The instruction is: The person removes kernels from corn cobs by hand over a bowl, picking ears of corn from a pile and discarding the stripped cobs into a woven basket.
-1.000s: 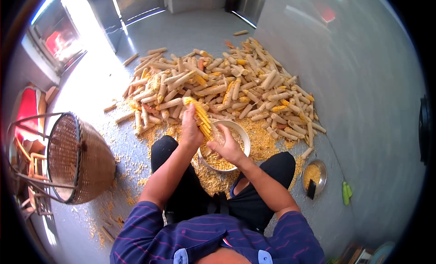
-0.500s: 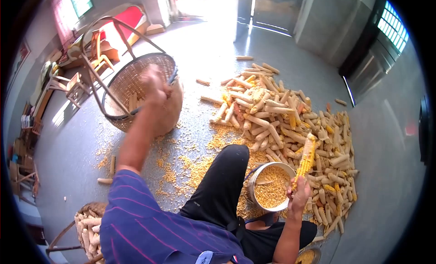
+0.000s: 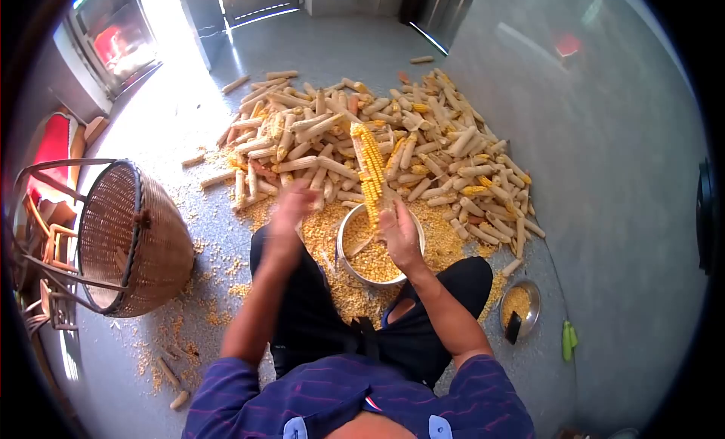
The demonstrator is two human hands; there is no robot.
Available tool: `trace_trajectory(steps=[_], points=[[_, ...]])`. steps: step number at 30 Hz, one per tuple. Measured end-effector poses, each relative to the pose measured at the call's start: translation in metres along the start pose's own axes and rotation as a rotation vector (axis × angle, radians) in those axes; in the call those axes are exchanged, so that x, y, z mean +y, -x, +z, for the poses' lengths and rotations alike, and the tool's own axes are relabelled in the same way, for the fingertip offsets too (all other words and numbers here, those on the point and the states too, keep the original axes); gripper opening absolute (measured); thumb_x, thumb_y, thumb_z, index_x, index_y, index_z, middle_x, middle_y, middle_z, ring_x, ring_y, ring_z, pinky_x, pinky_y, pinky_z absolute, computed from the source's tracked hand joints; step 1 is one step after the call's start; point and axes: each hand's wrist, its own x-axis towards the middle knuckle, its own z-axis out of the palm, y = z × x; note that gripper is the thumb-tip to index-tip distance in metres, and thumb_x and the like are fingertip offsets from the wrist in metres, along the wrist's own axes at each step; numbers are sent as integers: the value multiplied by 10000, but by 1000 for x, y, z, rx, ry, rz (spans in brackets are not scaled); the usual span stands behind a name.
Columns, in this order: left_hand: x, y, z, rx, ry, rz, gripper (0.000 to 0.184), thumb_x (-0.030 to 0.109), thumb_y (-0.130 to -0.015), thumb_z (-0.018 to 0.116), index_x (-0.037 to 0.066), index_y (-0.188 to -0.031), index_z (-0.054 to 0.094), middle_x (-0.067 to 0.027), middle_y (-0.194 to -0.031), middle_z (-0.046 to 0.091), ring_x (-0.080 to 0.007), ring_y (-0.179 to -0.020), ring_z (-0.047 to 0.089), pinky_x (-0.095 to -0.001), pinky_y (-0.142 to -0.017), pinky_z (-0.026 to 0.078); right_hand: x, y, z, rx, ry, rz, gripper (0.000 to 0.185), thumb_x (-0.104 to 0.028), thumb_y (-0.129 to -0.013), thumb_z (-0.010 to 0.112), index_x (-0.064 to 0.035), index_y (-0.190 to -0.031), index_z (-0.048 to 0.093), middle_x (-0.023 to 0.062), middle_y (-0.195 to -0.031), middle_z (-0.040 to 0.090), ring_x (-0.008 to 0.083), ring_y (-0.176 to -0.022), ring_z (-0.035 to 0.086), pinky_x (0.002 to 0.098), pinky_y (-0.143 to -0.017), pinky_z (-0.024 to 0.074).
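My right hand (image 3: 400, 231) is closed around the lower end of a corn cob (image 3: 368, 167), held upright over the bucket. Yellow kernels cover one side of it, and a pale bare strip runs along the other. My left hand (image 3: 293, 212), smeared by motion, is left of the bucket and apart from the cob; its fingers cannot be made out. Between my legs stands the white bucket (image 3: 377, 282), partly filled with loose kernels (image 3: 381, 267) and a pale piece lying on them. Beyond it spreads a big heap of mostly stripped cobs (image 3: 302, 126).
A woven basket (image 3: 162, 243) with a tall handle stands at left. Loose kernels (image 3: 310, 231) are scattered over the floor. On the right are a metal bowl (image 3: 535, 307) of kernels with a black object (image 3: 513, 328) and a green item (image 3: 569, 341). Two cobs (image 3: 179, 400) lie lower left.
My left hand has come back from over the basket toward the bucket. The view has swung right. My right hand still holds the corn cob, now over the bucket.
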Motion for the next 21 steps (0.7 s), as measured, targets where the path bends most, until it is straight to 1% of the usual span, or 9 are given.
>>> trace_trajectory(steps=[3, 5, 6, 9, 11, 12, 14, 15, 21], points=[[-34, 23, 96, -291, 183, -123, 475, 379, -1015, 374, 36, -1341, 412, -65, -954, 578, -104, -842, 515, -270, -717, 457, 25, 6, -12, 11, -171, 246, 428, -346, -1018, 395, 19, -1196, 529, 102, -1080, 596, 179, -979, 554, 300, -859, 429], [-47, 30, 121, -199, 190, 75, 443, 335, -1015, 403, 41, -1346, 381, -23, -924, 532, -79, -717, 438, -231, -625, 420, 23, 7, -13, 112, -12, 119, 406, -322, -1032, 354, 18, -1136, 551, 105, -1050, 601, 188, -958, 555, 309, -849, 428], [-62, 29, 120, -221, 108, 82, 490, 320, -981, 499, 17, -1347, 381, -72, -1038, 575, -153, -866, 561, -258, -771, 456, 24, 8, -17, 78, 39, 93, 406, -327, -1028, 362, 18, -1127, 552, 112, -1054, 605, 198, -964, 561, 312, -850, 429], [-73, 30, 123, -208, 191, 196, 468, 254, -966, 536, 9, -1338, 389, -86, -1055, 598, -167, -920, 591, -268, -793, 473, -7, 4, -39, 0, 374, 209, 429, -354, -1015, 382, 18, -1127, 563, 130, -1069, 617, 208, -1002, 571, 322, -872, 427], [-50, 39, 118, -224, 227, 9, 507, 192, -896, 644, 0, -1308, 420, -116, -1065, 625, -198, -967, 619, -290, -810, 486, -11, -11, -61, -143, 656, 405, 544, -471, -1002, 355, -7, -1253, 490, 138, -1152, 603, 236, -1057, 578, 333, -901, 444], [-46, 39, 118, -190, 0, 146, 542, 183, -848, 695, -4, -1288, 439, -128, -1060, 631, -213, -956, 631, -307, -802, 494, -10, -14, -61, -134, 647, 411, 544, -471, -1002, 355, -7, -1253, 490, 138, -1152, 603, 236, -1057, 578, 333, -901, 444], [-36, 44, 121, -191, -267, 328, 651, 190, -717, 805, -6, -1246, 479, -173, -1053, 630, -273, -928, 644, -351, -793, 503, -4, -19, -61, 175, -298, 3, 610, -537, -968, 390, -28, -1304, 407, 164, -1100, 616, 288, -978, 614, 402, -922, 466], [-38, 47, 125, -207, -260, 324, 651, 190, -717, 805, -6, -1246, 479, -173, -1053, 630, -273, -928, 644, -351, -793, 503, -1, -25, -61, 53, -470, -54, 675, -581, -926, 440, -52, -1334, 342, 172, -1043, 620, 295, -858, 646, 434, -858, 520], [-55, 58, 131, -364, -346, 345, 529, 288, -819, 701, -4, -1207, 491, -183, -1015, 623, -274, -904, 630, -345, -789, 487, 21, -19, -57, 141, -641, 143, 517, -493, -948, 482, -19, -1153, 473, 134, -905, 620, 218, -759, 656, 350, -693, 567]])
